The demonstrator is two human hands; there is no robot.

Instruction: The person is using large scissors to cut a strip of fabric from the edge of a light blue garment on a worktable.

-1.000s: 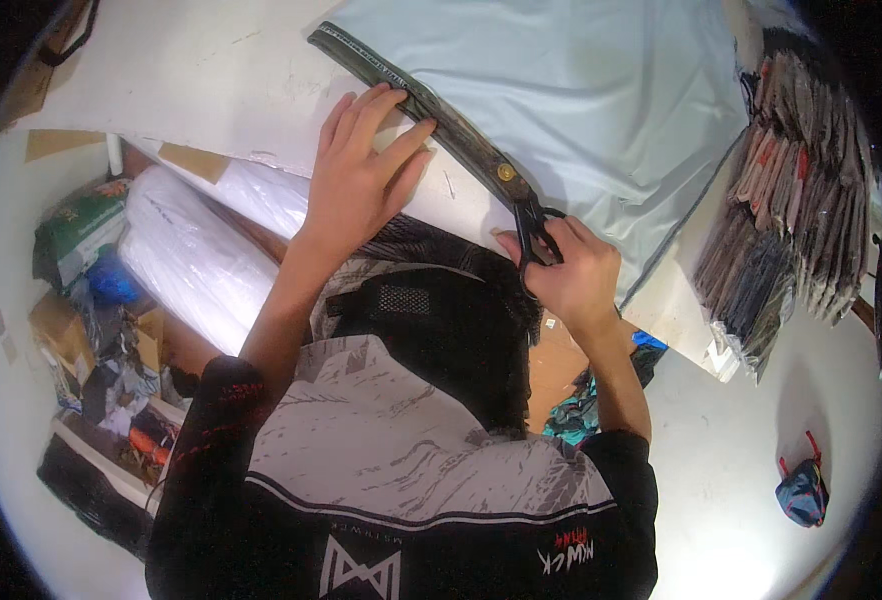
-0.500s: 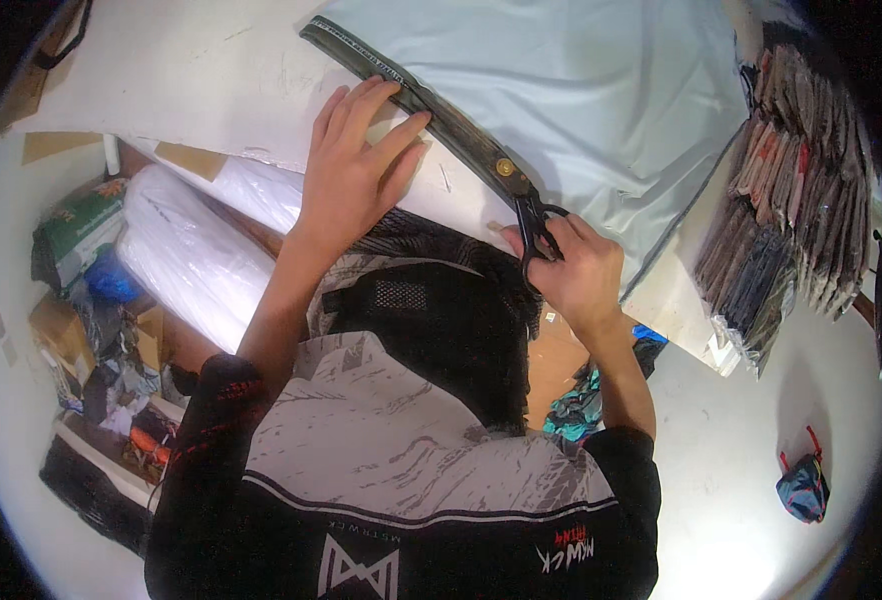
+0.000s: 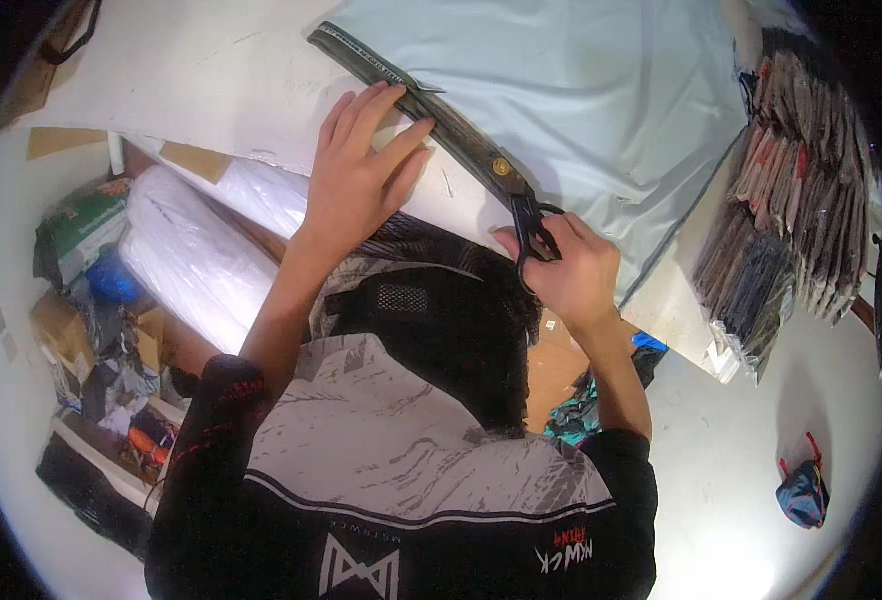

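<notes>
Long scissors [image 3: 501,165] with dark blades, a brass pivot and black handles lie diagonally along a dark band [image 3: 351,52] at the lower-left edge of a pale blue fabric [image 3: 601,90]. My right hand [image 3: 573,265] grips the handles, fingers curled through the loops. My left hand [image 3: 356,165] has its fingers apart, with the fingertips resting on the band and blade area. Whether the blades are parted is hard to tell. The fabric lies wrinkled on a white table [image 3: 181,70].
Bundles of bagged, folded items [image 3: 781,180] lie at the right. White wrapped rolls [image 3: 191,250] are below the table's left edge, beside boxes and scraps [image 3: 111,370]. A dark garment [image 3: 431,330] sits below my hands. A small dark bag [image 3: 803,495] lies at the lower right.
My hands and the scissors shifted slightly up and left half a second ago and are now back nearly where they were a second ago. The fabric looks largely the same.
</notes>
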